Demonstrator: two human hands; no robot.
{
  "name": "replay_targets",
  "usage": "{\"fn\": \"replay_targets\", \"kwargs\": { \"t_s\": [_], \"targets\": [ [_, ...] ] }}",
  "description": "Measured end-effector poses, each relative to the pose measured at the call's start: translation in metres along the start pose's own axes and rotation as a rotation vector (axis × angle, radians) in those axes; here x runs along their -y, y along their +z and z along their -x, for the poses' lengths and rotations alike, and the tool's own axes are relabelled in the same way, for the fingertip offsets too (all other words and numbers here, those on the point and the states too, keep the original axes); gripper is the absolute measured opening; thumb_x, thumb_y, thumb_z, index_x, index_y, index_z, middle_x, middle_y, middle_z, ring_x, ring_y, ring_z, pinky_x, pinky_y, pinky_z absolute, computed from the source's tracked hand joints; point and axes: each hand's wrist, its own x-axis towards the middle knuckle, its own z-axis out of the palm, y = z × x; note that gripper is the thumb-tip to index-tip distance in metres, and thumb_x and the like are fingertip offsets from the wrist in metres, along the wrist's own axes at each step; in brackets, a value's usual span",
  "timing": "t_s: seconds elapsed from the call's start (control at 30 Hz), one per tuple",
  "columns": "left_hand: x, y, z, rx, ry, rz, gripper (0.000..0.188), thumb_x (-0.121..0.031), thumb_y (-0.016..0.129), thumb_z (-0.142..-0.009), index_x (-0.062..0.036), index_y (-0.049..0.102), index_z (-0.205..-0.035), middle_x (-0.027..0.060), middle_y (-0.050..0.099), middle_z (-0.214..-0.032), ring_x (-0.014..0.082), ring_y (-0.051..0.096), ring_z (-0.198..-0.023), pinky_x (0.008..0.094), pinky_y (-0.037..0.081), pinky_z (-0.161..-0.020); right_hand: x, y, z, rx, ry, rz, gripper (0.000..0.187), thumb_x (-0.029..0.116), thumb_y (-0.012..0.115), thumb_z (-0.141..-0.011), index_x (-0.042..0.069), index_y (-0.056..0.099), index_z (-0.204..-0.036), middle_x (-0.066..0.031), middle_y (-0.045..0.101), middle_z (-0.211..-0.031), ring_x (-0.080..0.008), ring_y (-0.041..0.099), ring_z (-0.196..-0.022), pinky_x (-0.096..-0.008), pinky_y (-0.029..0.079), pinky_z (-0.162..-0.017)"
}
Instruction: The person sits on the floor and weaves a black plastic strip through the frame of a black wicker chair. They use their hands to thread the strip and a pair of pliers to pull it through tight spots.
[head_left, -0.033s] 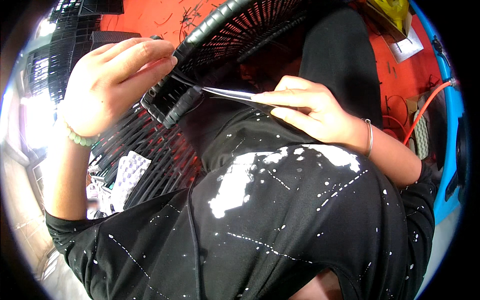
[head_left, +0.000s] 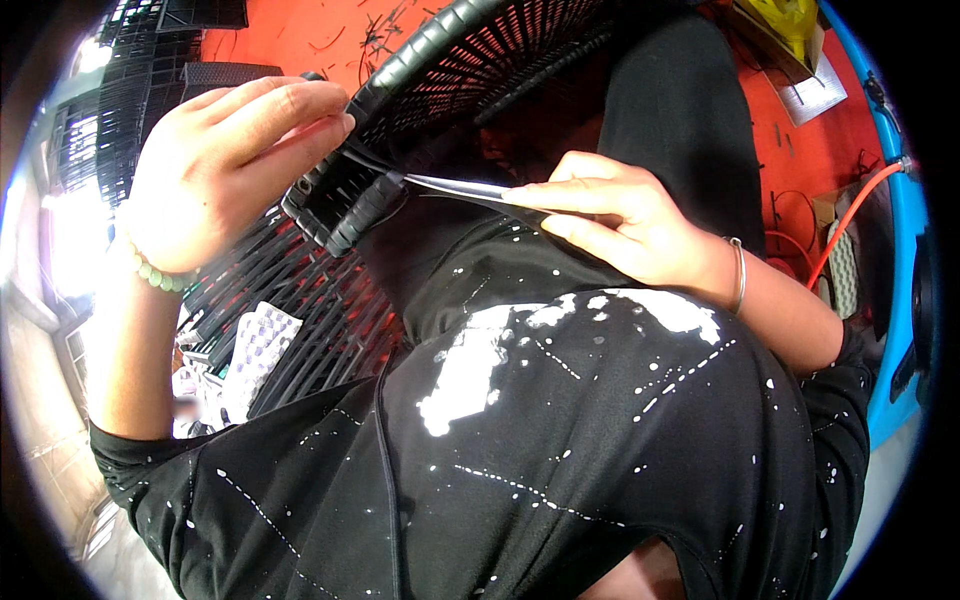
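Pinched between thumb and forefinger, the right hand (head_left: 620, 225) holds a thin metal blade (head_left: 455, 187) whose tip meets the black plastic grille (head_left: 470, 60) at centre frame, just where a small ribbed block (head_left: 345, 205) juts from the grille's rim. Fingers of the left hand (head_left: 215, 165), at upper left, are curled closed over that rim beside the block, bracing it; a pale green bead bracelet (head_left: 150, 270) circles that wrist and a thin bangle (head_left: 738, 275) the other.

Risk, as I judge it: the blade points toward the left fingertips, which sit very near its tip, so a slip off the hard plastic could drive it into them. The grille rests tilted against the lap, and any twist there could jerk the tip loose.

Room is tight. The rim curves away to the upper centre, the black speckled shirt (head_left: 560, 430) fills the lower frame close under both wrists, and stacked dark crates (head_left: 110, 110) crowd the far upper left. More open orange floor (head_left: 290, 35) shows only beyond the grille, and an orange hose (head_left: 850, 215) lies at right beside a blue frame (head_left: 905, 230).
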Motion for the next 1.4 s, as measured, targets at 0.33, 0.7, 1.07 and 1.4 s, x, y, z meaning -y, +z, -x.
{"fn": "replay_targets", "kwargs": {
  "t_s": [0.33,0.7,1.07,1.4],
  "targets": [
    [0.002,0.003,0.0,-0.069,0.066,-0.067,0.031,-0.007,0.068,-0.076,-0.0013,0.073,-0.106,0.0101,0.068,-0.114,0.0256,0.07,-0.099,0.0338,0.059,-0.077,0.001,-0.002,-0.003,0.021,0.028,-0.011,0.034,0.004,0.067,-0.094,0.009,0.07,-0.127,-0.0063,0.057,-0.082,-0.0159,0.053,-0.072,-0.0304,0.045,-0.065],
    [-0.045,0.03,-0.011,-0.511,-0.626,0.416,0.02,0.004,0.078,-0.078,-0.0021,0.074,-0.096,0.0102,0.071,-0.107,0.0218,0.069,-0.101,0.0305,0.053,-0.088,0.005,-0.004,-0.003,0.02,0.019,0.008,0.032,0.005,0.068,-0.093,0.009,0.071,-0.125,-0.0065,0.06,-0.084,-0.0166,0.055,-0.073,-0.0306,0.046,-0.066],
    [-0.104,0.047,-0.007,-1.146,-0.954,1.027,0.035,0.013,0.067,-0.087,-0.0025,0.056,-0.116,0.0082,0.052,-0.123,0.0133,0.057,-0.1,0.0277,0.047,-0.09,0.009,-0.007,-0.002,0.053,0.073,-0.014,0.035,0.0,0.067,-0.093,0.004,0.068,-0.127,-0.008,0.062,-0.092,-0.0165,0.056,-0.079,-0.0292,0.045,-0.07],
    [-0.156,0.043,0.012,-0.935,-1.193,1.242,0.021,-0.011,0.058,-0.102,0.001,0.061,-0.119,0.0074,0.062,-0.097,0.0144,0.061,-0.08,0.0257,0.052,-0.07,0.004,-0.007,-0.004,0.053,0.067,-0.026,0.035,0.0,0.064,-0.094,0.003,0.067,-0.129,-0.0069,0.062,-0.092,-0.0151,0.056,-0.081,-0.0274,0.046,-0.071]
  ]
}}
